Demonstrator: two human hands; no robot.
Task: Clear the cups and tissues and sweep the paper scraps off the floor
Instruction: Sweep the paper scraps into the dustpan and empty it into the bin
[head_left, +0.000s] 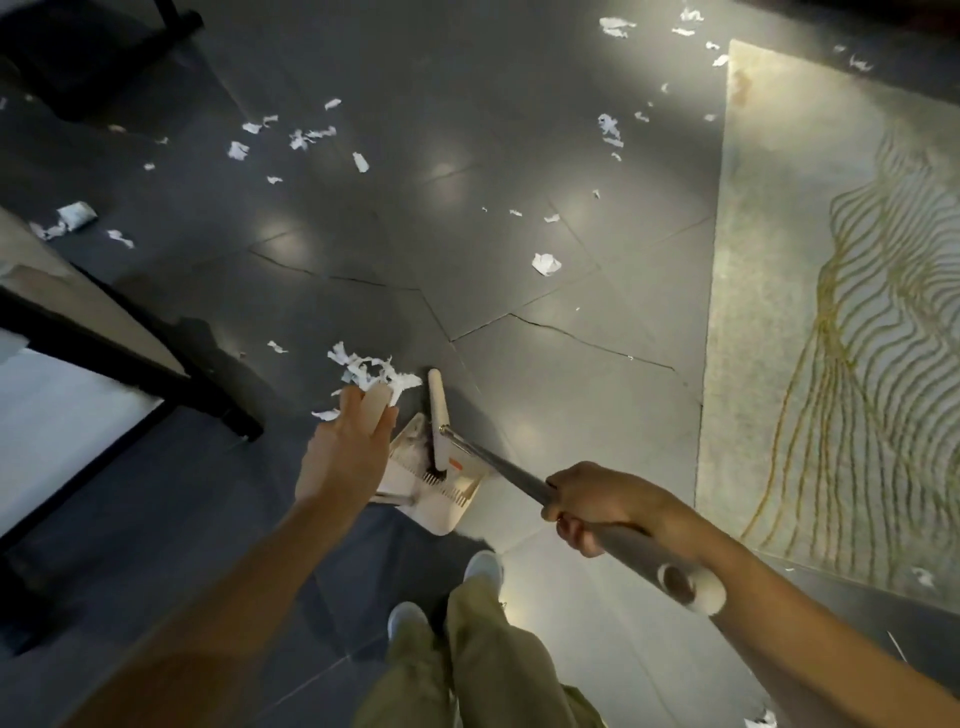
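Sweeping step, mid-job. No cups or tissues in sight from here, so can't judge that part.

The person stands over the dark tiled floor (415, 234). Their left hand (345, 452) is wrapped round the top of the cream dustpan handle (376, 408), thumb on one side and fingers on the other. The dustpan (441, 512) sits low at approx 12 o'clock, just ahead of their shoes (483, 564). The right hand (602, 506) is clenched on the grey broom shaft (493, 462), fist tight, near its top end. The broom head (440, 415) stands across the pan's mouth, touching or v. nearly touching it.

A small pile of scraps (371, 369) lies just past the pan, at 11 o'clock, beside the broom head, not yet inside. Can't tell whether any paper is in the pan already; hand and broom hide most of it.

Lots left, I'd say:
- loose scraps (304, 136) far off at 10–11 o'clock, nr the table (78, 322)
- a crumpled bit (545, 264) at 1 o'clock
- more shreds (609, 127) further out at 1 o'clock, up to the rug (810, 260) edge

Next move, prob.: reach the broom head beyond the near pile and draw it back into the pan, w/ the left hand keeping the pan's lip flat on the tile so shreds don't slip under. Light paper; short, gentle strokes or it'll flutter away.
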